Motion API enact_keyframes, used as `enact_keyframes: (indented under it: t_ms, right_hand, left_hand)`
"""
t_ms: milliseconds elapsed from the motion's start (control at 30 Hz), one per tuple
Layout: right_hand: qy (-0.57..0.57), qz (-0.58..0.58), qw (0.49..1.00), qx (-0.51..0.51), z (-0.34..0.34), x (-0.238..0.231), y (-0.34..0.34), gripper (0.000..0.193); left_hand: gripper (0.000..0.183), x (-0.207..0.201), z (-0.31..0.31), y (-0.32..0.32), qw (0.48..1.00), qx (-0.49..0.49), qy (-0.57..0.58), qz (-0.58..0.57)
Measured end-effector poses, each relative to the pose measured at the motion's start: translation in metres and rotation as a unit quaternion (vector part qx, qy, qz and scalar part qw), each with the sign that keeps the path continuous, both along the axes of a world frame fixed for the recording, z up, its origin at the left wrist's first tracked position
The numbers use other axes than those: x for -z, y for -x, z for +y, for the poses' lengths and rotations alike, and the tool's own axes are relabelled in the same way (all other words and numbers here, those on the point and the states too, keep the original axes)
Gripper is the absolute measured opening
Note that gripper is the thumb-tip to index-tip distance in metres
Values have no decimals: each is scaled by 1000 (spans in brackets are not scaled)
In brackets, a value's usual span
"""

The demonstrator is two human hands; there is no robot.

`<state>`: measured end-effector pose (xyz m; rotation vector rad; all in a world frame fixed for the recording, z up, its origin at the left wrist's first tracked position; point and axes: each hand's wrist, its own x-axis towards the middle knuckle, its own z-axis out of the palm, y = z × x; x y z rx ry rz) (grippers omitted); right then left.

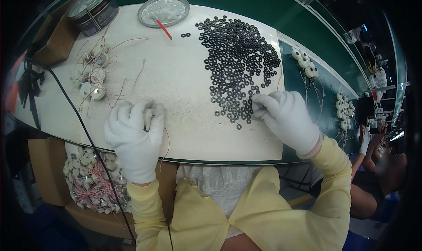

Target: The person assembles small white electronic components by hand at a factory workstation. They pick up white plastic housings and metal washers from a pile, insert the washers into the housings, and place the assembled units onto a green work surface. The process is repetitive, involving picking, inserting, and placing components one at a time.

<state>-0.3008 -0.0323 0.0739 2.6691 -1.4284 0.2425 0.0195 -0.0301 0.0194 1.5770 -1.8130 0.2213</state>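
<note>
My left hand (134, 139), in a white glove, is closed around a small white motor-like part (148, 119). From beside it a thin pink wire runs down past the table edge, and the fingers cover most of the part. Many small black rings (237, 53) lie spread over the right half of the white tabletop. At the lower right border of that spread is my right hand (290, 119), also gloved. Its thumb and fingertips are pinched together among the rings, and what lies between them is hidden.
Similar white wired parts (94, 82) cluster at left; more fill a cardboard box (46, 172) below the table edge. Behind stand a round dish of pale paste (165, 11) with a red stick (164, 29) and a tub (93, 14). A black cable (79, 115) crosses the left side. A co-worker (373, 180) sits at right.
</note>
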Motion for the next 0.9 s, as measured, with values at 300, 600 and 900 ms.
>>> enact_keyframes:
  t_ms: [300,600,900]
  right_hand:
    - [-66,174,982,-21,29,-25,11,24]
    - [-94,-36,990,95,32,20,31,22]
    - [64,-8,973,221,35,37,95,14]
  left_hand:
    - [20,6,5,-3,998,-5,8,-61]
    - [15,11,-3,1,999,9,-2,-49]
    - [16,9,1,-1,1000,19,-19,-14]
